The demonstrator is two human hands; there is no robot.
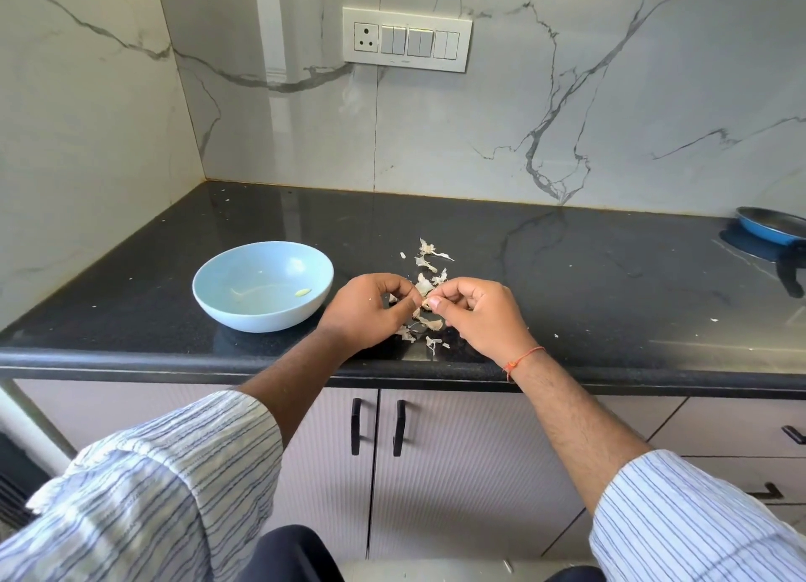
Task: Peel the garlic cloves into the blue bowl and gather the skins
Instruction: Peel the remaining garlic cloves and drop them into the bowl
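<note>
A light blue bowl [261, 272] stands on the black counter, left of my hands, with one peeled clove [303, 293] inside. My left hand [364, 311] and my right hand [475, 315] meet over the counter and pinch a small garlic clove [427, 303] between their fingertips. Papery garlic skins [429, 259] lie scattered behind the hands, and more skins [429, 333] lie below them near the counter's front edge.
A blue pan [770, 228] sits at the far right of the black counter [589, 276]. A marble wall with a switch panel [407, 39] rises behind. Cabinet doors with black handles [377, 426] are below the counter edge.
</note>
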